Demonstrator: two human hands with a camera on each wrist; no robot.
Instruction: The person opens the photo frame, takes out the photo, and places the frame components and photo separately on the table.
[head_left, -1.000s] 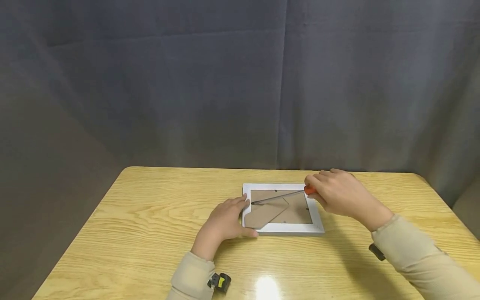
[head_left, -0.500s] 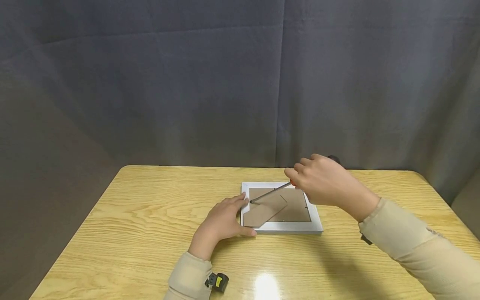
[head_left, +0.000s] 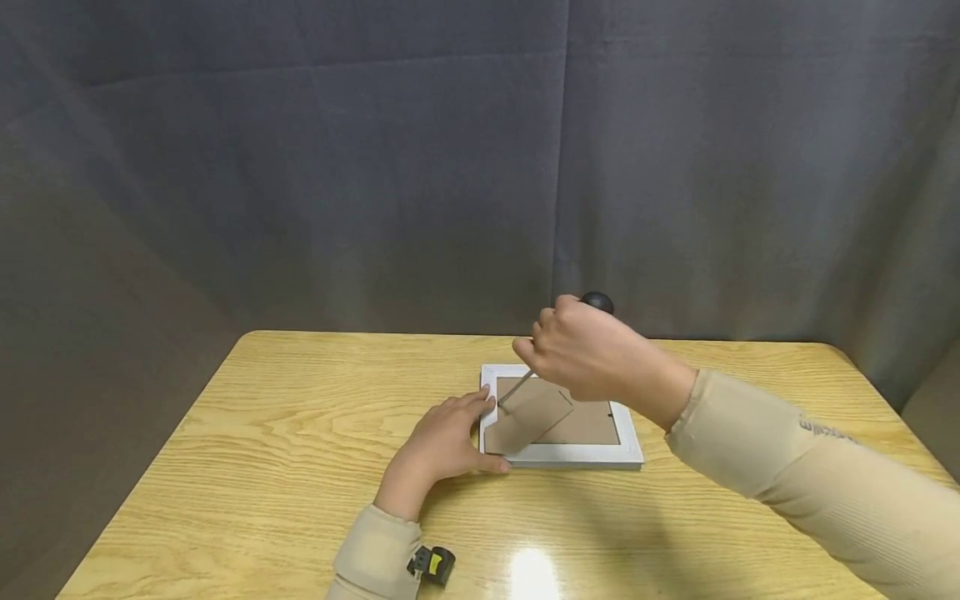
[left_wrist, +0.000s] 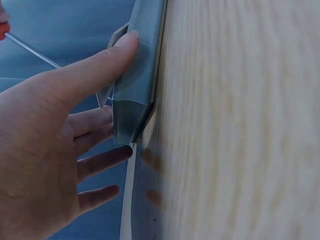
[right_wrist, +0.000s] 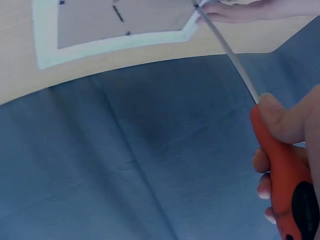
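Note:
A white picture frame (head_left: 577,454) lies face down on the table, its brown backing board (head_left: 581,430) and angled stand flap (head_left: 528,421) showing. My left hand (head_left: 441,440) grips the frame's near left corner, thumb along the near side and fingers at the left side. My right hand (head_left: 581,350) holds a screwdriver (right_wrist: 282,160) by its orange and black handle. The screwdriver's long metal shaft slants down to the left, its tip at the inner left edge of the frame, close by my left fingertips. In the head view most of the handle is hidden by my right hand.
The wooden table (head_left: 285,467) has rounded far corners. Behind it hangs a dark grey curtain (head_left: 375,183). A small black device (head_left: 432,565) sits at my left cuff. Small dark tabs (right_wrist: 128,33) line the backing board's edge.
My right hand has moved left and upward, bringing the screwdriver from a low slant to a steeper one. Its tip stays at the frame's left inner edge. My left hand keeps its place.

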